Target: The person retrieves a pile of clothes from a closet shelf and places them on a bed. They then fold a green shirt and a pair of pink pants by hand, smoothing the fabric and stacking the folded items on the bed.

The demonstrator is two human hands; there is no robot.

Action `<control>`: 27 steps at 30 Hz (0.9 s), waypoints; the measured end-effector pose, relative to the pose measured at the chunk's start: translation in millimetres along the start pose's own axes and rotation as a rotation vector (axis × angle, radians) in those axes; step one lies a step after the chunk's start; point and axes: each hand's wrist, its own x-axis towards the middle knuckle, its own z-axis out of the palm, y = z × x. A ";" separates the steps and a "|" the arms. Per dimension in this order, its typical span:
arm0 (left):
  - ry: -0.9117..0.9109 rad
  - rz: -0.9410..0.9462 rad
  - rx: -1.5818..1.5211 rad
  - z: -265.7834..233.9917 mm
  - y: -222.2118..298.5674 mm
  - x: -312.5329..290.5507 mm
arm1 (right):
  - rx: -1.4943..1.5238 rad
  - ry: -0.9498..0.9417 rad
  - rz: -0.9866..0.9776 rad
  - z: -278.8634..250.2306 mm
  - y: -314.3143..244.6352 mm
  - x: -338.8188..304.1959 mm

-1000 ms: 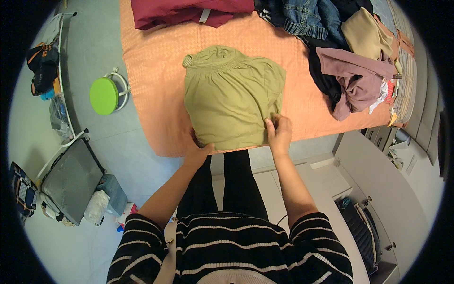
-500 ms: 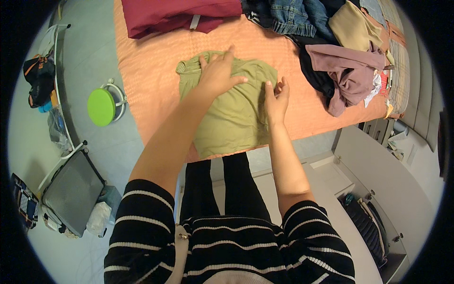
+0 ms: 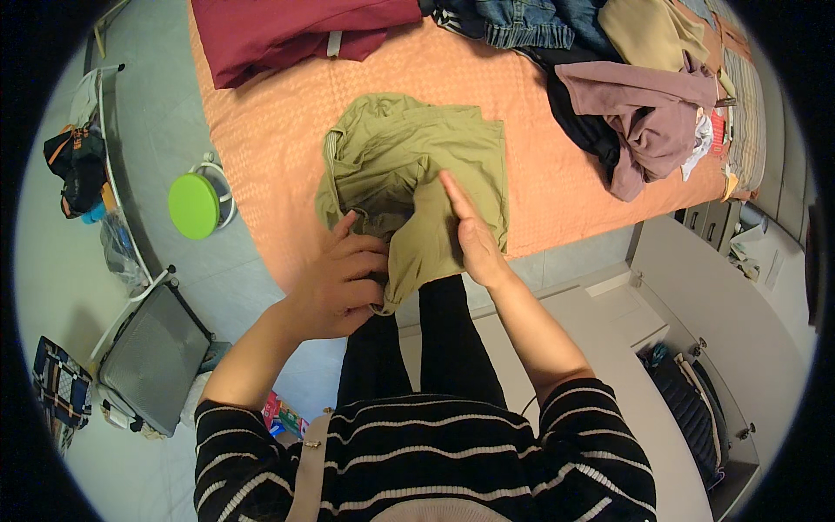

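Observation:
An olive-green garment (image 3: 452, 139) lies on the bed's edge, its near-left part lifted into a loose fold with a shadowed opening. Its exact kind is unclear; a gathered or ribbed band shows along its left side. My left hand (image 3: 335, 283) is curled round the lifted near-left edge and holds it, fingertips partly hidden by the fabric. With fingers stretched out, my right hand (image 3: 474, 235) lies against the right side of the raised fold, gripping nothing.
An orange quilted cover (image 3: 287, 148) spreads over the bed. A dark red folded cloth (image 3: 296, 39) lies at the far left; denim (image 3: 531, 22) and a mauve garment (image 3: 639, 113) at the far right. A green stool (image 3: 193, 206) stands left; an open cabinet door (image 3: 722, 304) right.
The garment's near part has been lifted and turned up from lying flat. My left hand has come down and closed on its near-left edge; my right hand has moved nearer and left.

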 end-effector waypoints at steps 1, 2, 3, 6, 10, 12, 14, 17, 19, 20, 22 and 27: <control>0.002 0.026 0.005 -0.1 1.2 2.2 | 0.119 -0.042 0.030 1.5 3.9 2.8; 0.021 0.029 -0.019 0.4 -0.2 5.4 | 0.303 -0.193 0.093 -1.1 9.9 4.9; 0.040 0.032 -0.043 0.2 -3.3 9.1 | 0.416 -0.266 0.182 -3.3 15.1 5.7; 0.041 0.020 -0.061 -3.4 -11.7 23.2 | 0.581 -0.311 0.361 -8.8 31.1 7.2; 0.075 -0.068 0.046 7.2 -20.0 48.1 | 0.821 0.025 0.338 -34.2 15.6 14.6; 0.423 -0.195 0.286 24.1 -30.3 61.5 | 0.640 0.279 0.301 -48.7 19.2 26.8; 0.561 -0.255 0.466 36.0 -48.2 66.1 | 0.255 0.701 0.356 -60.7 35.1 33.9; 0.410 -0.284 0.652 49.2 -76.7 50.5 | -0.475 0.758 0.002 -46.6 25.1 34.9; 0.221 -0.307 0.743 63.1 -87.9 45.4 | -0.836 0.458 -0.214 -32.5 10.5 37.4; 0.169 -0.342 0.760 68.6 -91.8 46.9 | -0.951 0.373 -0.200 -22.4 8.0 43.1; 0.079 -0.405 0.801 76.3 -100.8 52.6 | -1.135 0.230 -0.169 -10.7 12.6 55.0; 0.050 -0.388 0.735 87.8 -138.1 65.4 | -1.307 0.112 -0.013 -18.4 82.3 81.5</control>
